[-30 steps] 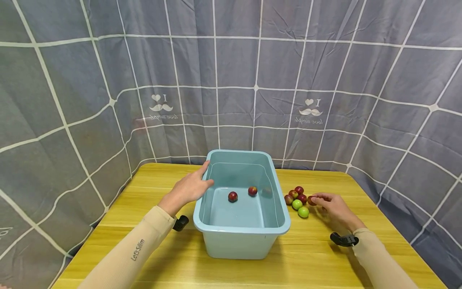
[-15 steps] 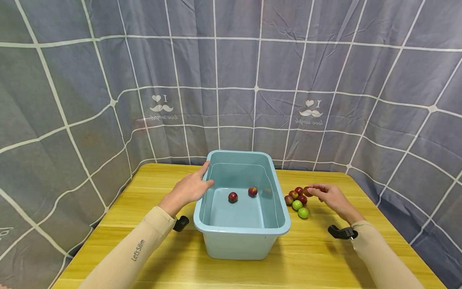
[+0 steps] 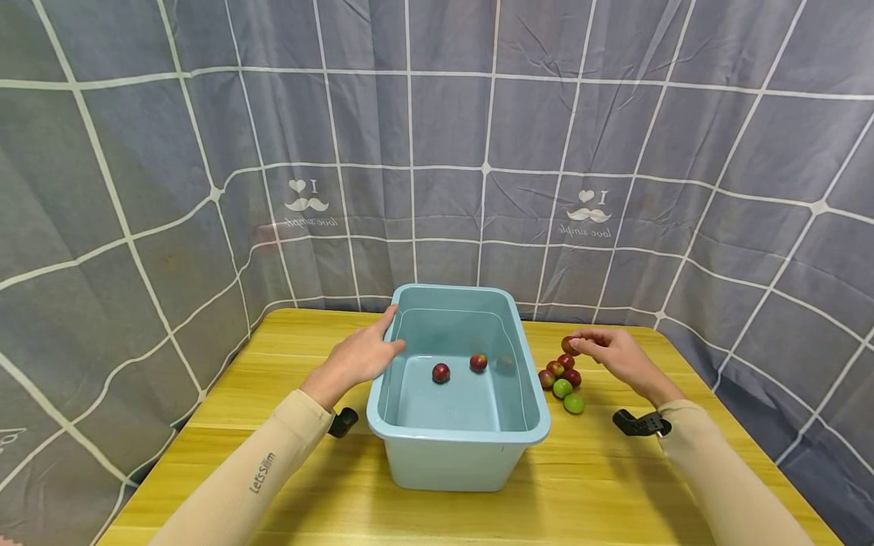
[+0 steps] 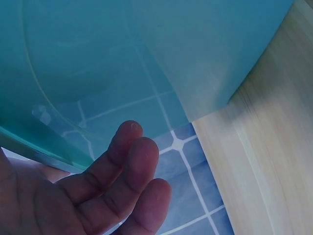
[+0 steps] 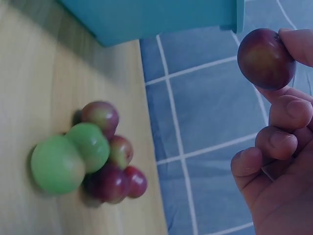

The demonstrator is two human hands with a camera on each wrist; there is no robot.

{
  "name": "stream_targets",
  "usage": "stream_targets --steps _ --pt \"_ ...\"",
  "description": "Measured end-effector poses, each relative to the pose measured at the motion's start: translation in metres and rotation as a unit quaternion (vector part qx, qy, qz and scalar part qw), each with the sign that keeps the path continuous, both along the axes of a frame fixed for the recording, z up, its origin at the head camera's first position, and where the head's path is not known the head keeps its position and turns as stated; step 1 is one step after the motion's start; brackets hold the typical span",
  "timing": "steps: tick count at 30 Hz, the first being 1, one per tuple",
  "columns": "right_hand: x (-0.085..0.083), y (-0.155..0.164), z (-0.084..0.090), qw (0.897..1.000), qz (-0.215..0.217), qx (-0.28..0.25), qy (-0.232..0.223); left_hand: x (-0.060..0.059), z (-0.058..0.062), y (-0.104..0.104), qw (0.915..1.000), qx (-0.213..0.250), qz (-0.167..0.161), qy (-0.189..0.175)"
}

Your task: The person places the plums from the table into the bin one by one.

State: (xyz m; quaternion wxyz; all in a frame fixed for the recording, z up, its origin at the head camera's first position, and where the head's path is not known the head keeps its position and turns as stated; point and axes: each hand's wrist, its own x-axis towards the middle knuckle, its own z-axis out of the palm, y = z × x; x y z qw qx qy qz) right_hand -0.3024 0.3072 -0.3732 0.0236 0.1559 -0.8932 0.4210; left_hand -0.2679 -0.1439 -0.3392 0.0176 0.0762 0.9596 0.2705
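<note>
A light blue plastic tub (image 3: 459, 435) stands on the table with two dark red plums (image 3: 441, 372) inside, lying apart on its floor. My left hand (image 3: 360, 353) holds the tub's left rim, thumb over the edge; in the left wrist view three loosely bent fingers (image 4: 142, 166) show outside the wall. Between thumb and fingertips, my right hand (image 3: 617, 364) pinches a red plum (image 5: 266, 58), raised above the far end of a small cluster. Several red plums (image 3: 546, 378) and two round green fruits (image 3: 573, 403) make up that cluster, right of the tub.
The wooden table (image 3: 307, 500) is bordered by a grey curtain (image 3: 444, 197) with white grid lines at the back and sides. Black wrist mounts (image 3: 638, 422) stick out below both sleeves. The tub's right wall stands between the fruit cluster and its interior.
My right hand has risen with the plum, moving away from me and slightly left over the cluster. The left hand, the tub and the other fruits have stayed in place.
</note>
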Motion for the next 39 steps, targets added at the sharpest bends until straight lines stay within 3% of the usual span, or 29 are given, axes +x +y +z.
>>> stream_targets --steps 15,26,34,39 --pt "-0.006 -0.036 0.037 0.997 0.074 0.001 0.031 0.000 -0.001 -0.001 1.0000 0.000 0.007 -0.003" --pt "-0.010 -0.065 0.057 0.993 0.103 0.024 0.048 0.000 -0.002 0.001 1.0000 0.008 0.000 -0.002" --pt "-0.015 -0.087 0.071 0.989 0.138 0.042 0.043 0.000 -0.001 0.001 1.0000 0.007 0.004 -0.005" --pt "-0.020 -0.107 0.082 0.980 0.179 0.075 0.035 0.001 -0.001 0.001 1.0000 0.007 0.004 -0.004"
